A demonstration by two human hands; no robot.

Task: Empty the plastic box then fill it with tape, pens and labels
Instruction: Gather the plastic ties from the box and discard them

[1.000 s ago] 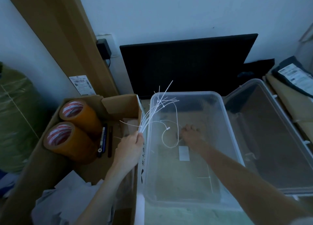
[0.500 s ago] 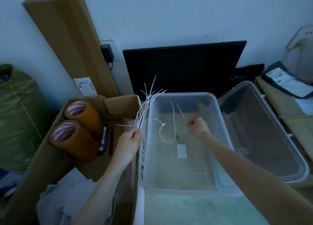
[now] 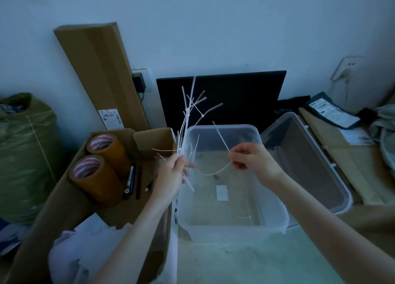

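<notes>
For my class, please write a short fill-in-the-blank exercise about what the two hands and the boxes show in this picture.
1. The left hand grips a bundle of white ____ ties.
2. The right hand pinches a single tie above the clear ____ box.
3. Two rolls of brown ____ lie in the cardboard box.
4. The pens lie ____ the cardboard box.

Missing words: cable; plastic; tape; inside

Room dim, bluish cast over my view. Soft flat light, faint shadows. Wide-angle bend at edges; my forearms slightly soft, grainy.
</notes>
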